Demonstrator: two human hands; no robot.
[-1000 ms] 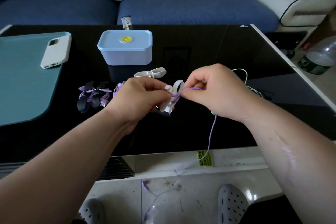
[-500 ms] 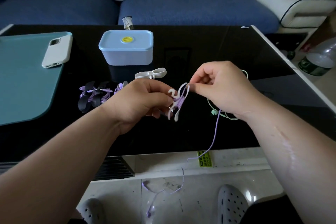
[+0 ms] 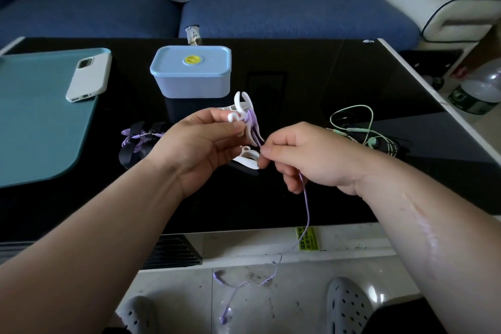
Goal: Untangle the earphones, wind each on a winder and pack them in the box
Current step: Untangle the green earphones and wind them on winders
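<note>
Head view: left hand (image 3: 200, 144) around white winder (image 3: 240, 106), right hand (image 3: 306, 154) tight on purple cord (image 3: 306, 214).

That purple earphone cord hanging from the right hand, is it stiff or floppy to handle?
Probably very floppy: the purple cord droops from the right hand and curls loosely on the floor. Likely light, since a fingertip pinch carries it. It seems to bend easily, lying in tight turns on the white winder in the left hand.

The black table (image 3: 311, 84) bears a teal mat (image 3: 32, 116), a blue box (image 3: 191, 73), wound purple earphones (image 3: 135, 138) and loose green earphones (image 3: 366, 130).
</note>
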